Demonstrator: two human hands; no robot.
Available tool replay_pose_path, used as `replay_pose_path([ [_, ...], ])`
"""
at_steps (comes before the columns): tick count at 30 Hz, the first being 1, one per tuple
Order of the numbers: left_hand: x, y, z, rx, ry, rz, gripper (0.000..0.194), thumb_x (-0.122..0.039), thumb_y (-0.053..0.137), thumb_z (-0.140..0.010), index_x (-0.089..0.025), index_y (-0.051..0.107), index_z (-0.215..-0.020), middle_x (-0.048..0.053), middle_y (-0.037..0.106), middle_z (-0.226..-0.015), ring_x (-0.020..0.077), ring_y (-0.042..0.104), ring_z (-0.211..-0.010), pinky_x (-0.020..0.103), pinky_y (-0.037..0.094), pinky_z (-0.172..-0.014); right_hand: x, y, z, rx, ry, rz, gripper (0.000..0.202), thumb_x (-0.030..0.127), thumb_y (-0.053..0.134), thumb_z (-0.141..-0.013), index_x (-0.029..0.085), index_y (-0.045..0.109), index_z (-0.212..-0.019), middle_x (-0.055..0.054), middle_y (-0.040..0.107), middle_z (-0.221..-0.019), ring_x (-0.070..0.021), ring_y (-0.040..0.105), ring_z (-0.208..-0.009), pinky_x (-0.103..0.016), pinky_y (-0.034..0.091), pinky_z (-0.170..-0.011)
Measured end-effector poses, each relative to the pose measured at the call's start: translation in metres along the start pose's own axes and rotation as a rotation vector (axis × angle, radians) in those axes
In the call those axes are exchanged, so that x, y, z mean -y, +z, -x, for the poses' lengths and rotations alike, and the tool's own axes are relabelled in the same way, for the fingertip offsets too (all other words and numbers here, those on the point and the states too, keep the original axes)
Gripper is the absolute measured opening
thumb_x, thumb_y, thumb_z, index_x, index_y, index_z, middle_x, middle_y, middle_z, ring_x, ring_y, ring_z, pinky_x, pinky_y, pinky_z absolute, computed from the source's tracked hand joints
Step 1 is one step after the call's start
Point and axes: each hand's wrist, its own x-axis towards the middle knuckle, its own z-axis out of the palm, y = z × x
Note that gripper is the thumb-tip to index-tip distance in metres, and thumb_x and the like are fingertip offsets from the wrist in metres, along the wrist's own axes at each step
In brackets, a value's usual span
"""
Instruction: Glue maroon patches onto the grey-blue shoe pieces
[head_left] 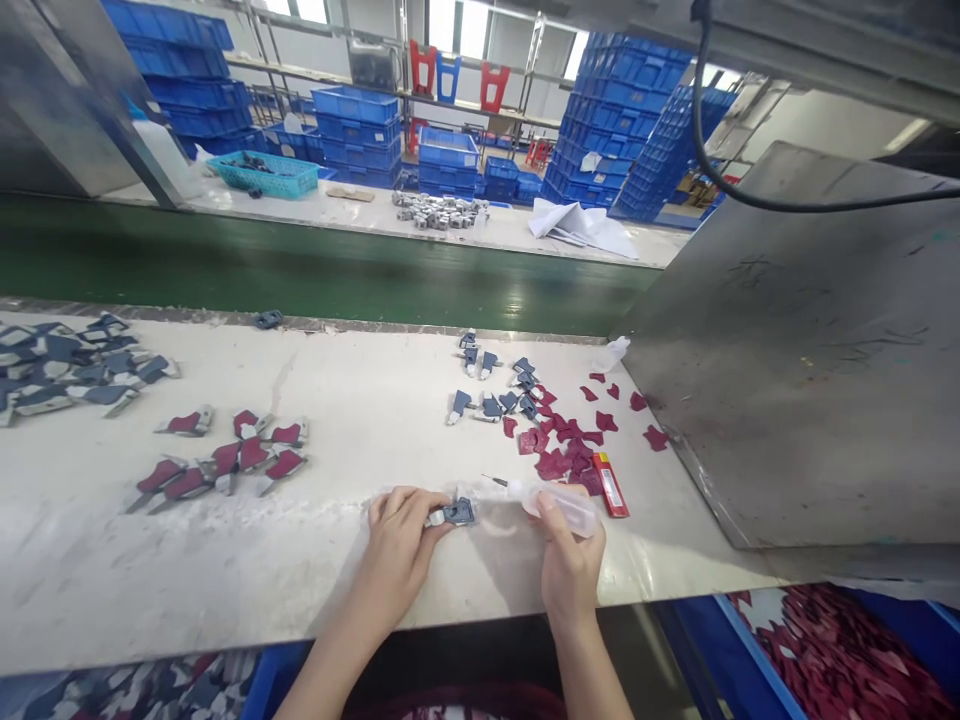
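Observation:
Between the thumb and fingers of my left hand [405,530] is a small dark grey and white plastic part [458,512], held low over the white tabletop. My right hand [574,560] is closed round a translucent squeeze bottle [571,511], whose thin needle tip points left toward the part, apart from it. Just beyond that hand lie loose dark red pieces [553,463] and a red and yellow packet [610,485]. Several similar grey parts [490,406] are scattered farther back. To the left sits a group of parts with red pieces on them [251,453].
A heap of grey parts [67,365] covers the far left. At the right stands a metal panel [817,340]. Behind a green strip [337,265], a ledge bears a turquoise basket [262,178] and metal pieces [439,211]. A blue bin [772,655] of red pieces is below right.

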Motion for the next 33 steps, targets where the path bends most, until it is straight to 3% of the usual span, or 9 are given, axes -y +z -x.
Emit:
replay_pose_path([
  [3,0.007,-0.003,0.01,-0.082,-0.042,0.035,0.015,-0.025,0.05,-0.096,-0.025,0.058,-0.108,0.005,0.07,-0.102,0.026,0.06,-0.1,0.046,0.039,-0.091,0.005,0.017,-0.004,0.121,0.009,0.053,0.035,0.04,0.078,-0.072,0.019,0.053,-0.082,0.0,0.063,-0.075,-0.0174,0.063,-0.072,-0.028,0.049,-0.067],
  [6,0.016,-0.01,0.029,-0.209,-0.141,0.087,0.016,-0.035,0.054,-0.093,-0.025,0.061,-0.104,0.006,0.069,-0.101,0.0276,0.063,-0.099,0.044,0.046,-0.088,0.006,0.049,-0.008,0.268,0.002,0.077,0.044,0.036,0.085,-0.064,0.022,0.049,-0.086,-0.004,0.072,-0.089,-0.0217,0.069,-0.088,-0.034,0.053,-0.081],
  [11,0.028,-0.025,0.053,-0.321,-0.484,0.238,0.032,-0.052,0.059,-0.085,-0.024,0.063,-0.102,0.005,0.071,-0.105,0.0289,0.065,-0.106,0.036,0.054,-0.087,-0.001,0.088,-0.01,0.429,-0.004,0.083,0.047,0.03,0.084,-0.062,0.024,0.049,-0.094,-0.007,0.075,-0.104,-0.0218,0.073,-0.087,-0.038,0.057,-0.083],
  [13,0.025,-0.03,0.054,-0.354,-0.577,0.297,0.039,-0.056,0.06,-0.082,-0.024,0.064,-0.102,0.006,0.071,-0.107,0.0295,0.064,-0.11,0.035,0.053,-0.091,-0.003,0.084,-0.012,0.477,-0.035,0.168,0.05,0.032,0.084,-0.063,0.024,0.053,-0.102,-0.007,0.073,-0.11,-0.0218,0.071,-0.088,-0.037,0.057,-0.08],
  [15,0.016,-0.032,0.051,-0.419,-0.64,0.367,0.043,-0.059,0.06,-0.08,-0.023,0.065,-0.103,0.006,0.071,-0.112,0.0295,0.063,-0.115,0.035,0.051,-0.096,-0.003,0.069,-0.018,0.431,-0.144,0.326,0.059,0.037,0.085,-0.063,0.024,0.057,-0.114,-0.008,0.07,-0.113,-0.0236,0.067,-0.091,-0.039,0.056,-0.08],
  [18,-0.001,-0.034,0.044,-0.504,-0.712,0.457,0.047,-0.062,0.061,-0.078,-0.023,0.066,-0.104,0.006,0.07,-0.118,0.0296,0.061,-0.12,0.035,0.048,-0.103,-0.001,0.039,-0.037,0.136,-0.334,0.611,0.051,0.045,0.076,-0.075,0.023,0.063,-0.119,-0.01,0.068,-0.107,-0.0296,0.056,-0.103,-0.048,0.047,-0.091],
  [21,-0.015,-0.033,0.039,-0.506,-0.757,0.548,0.054,-0.063,0.066,-0.074,-0.023,0.068,-0.109,0.006,0.073,-0.115,0.0309,0.062,-0.12,0.038,0.047,-0.105,-0.003,0.02,-0.058,-0.05,-0.328,0.795,0.038,0.046,0.07,-0.078,0.021,0.072,-0.107,-0.015,0.062,-0.103,-0.0357,0.047,-0.105,-0.055,0.04,-0.092],
  [28,-0.031,-0.025,0.033,-0.473,-0.764,0.764,0.061,-0.059,0.073,-0.071,-0.019,0.068,-0.117,0.008,0.079,-0.096,0.0321,0.071,-0.105,0.039,0.055,-0.096,-0.011,0.02,-0.071,0.012,-0.294,0.702,0.02,0.041,0.066,-0.08,0.022,0.074,-0.077,-0.016,0.062,-0.099,-0.0371,0.045,-0.106,-0.057,0.038,-0.093],
  [33,-0.039,-0.017,0.024,-0.467,-0.682,0.824,0.053,-0.054,0.076,-0.071,-0.019,0.072,-0.11,0.007,0.079,-0.095,0.0298,0.074,-0.096,0.035,0.058,-0.091,0.011,0.013,-0.051,0.21,-0.234,0.512,0.026,0.042,0.057,-0.089,0.021,0.073,-0.091,-0.009,0.072,-0.092,-0.0262,0.065,-0.09,-0.043,0.053,-0.08],
])
